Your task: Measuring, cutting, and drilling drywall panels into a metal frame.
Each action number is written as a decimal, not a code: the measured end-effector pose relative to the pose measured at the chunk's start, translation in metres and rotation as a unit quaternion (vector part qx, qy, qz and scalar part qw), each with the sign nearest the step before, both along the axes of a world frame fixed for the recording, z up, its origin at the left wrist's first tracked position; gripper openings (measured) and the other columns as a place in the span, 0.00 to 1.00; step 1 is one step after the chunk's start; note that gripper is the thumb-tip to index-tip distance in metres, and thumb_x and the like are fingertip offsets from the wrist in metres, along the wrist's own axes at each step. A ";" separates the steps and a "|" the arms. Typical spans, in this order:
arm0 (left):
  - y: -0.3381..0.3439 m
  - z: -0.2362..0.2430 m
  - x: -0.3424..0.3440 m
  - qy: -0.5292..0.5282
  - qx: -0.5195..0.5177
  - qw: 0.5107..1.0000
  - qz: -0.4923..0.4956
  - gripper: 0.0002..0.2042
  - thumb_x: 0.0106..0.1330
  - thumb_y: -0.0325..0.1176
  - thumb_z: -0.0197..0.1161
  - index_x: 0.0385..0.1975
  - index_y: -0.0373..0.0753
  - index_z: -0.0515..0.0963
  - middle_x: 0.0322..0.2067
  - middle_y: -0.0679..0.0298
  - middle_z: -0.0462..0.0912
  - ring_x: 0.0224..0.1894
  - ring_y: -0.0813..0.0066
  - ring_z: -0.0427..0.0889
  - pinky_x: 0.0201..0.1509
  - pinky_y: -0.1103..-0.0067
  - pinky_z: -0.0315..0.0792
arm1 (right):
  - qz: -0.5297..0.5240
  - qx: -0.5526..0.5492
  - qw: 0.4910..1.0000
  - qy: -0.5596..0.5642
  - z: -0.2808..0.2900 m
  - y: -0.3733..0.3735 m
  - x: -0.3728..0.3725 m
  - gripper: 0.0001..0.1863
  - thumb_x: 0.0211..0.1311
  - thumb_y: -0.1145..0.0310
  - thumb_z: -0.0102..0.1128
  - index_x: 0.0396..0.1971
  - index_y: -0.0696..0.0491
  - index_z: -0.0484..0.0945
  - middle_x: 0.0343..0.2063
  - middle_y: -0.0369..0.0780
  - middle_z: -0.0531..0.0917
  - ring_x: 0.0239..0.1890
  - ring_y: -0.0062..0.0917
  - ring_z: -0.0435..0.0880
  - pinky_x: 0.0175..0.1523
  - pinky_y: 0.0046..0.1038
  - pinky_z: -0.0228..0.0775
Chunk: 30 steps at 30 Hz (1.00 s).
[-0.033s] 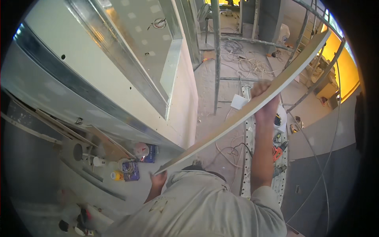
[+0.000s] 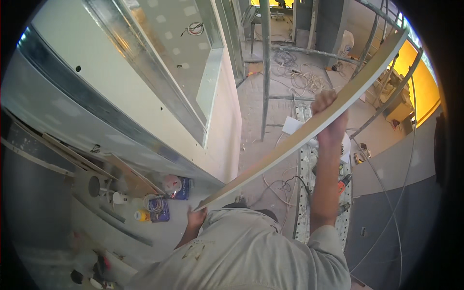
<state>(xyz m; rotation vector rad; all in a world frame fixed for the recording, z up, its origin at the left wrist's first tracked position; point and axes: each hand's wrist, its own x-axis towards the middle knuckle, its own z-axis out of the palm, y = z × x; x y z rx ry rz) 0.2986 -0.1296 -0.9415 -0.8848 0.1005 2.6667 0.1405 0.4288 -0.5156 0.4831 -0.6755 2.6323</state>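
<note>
shifted slightly toward the upper right of the frame since the earlier view, the board (image 2: 297,139) has gone along with both hands, while the wall (image 2: 169,128) and scaffold (image 2: 266,72) sit nearly where they were. it now runs slantwise from below the centre to the upper right. the right hand (image 2: 334,130) grasps it well up its length, fingers (image 2: 325,100) bent over the far edge, probably to carry most of the weight. the left hand (image 2: 197,218) is at the lower end, gripping or cupping it; i cannot tell which, as its fingers are partly hidden. hands set that far apart should keep a long piece from twisting or swinging, and its slant seems to fit the narrow space between wall and scaffold. at lower right, a drill (image 2: 344,185) lies on the perforated plank (image 2: 303,179), likely left there to be in easy reach. bags (image 2: 181,188) and a yellow bottle (image 2: 141,215) stand on the floor at lower left near the wall, perhaps to spare the walkway.
</note>
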 end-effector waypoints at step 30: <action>0.210 0.060 -0.155 0.139 -0.458 0.857 -0.191 0.29 0.79 0.57 0.41 0.65 0.40 0.68 0.56 0.55 0.80 0.56 0.67 0.81 0.63 0.68 0.72 | 0.161 0.281 0.940 0.111 0.289 -0.149 -0.305 0.32 0.66 0.49 0.68 0.53 0.64 0.77 0.49 0.44 0.82 0.54 0.28 0.79 0.61 0.30 0.69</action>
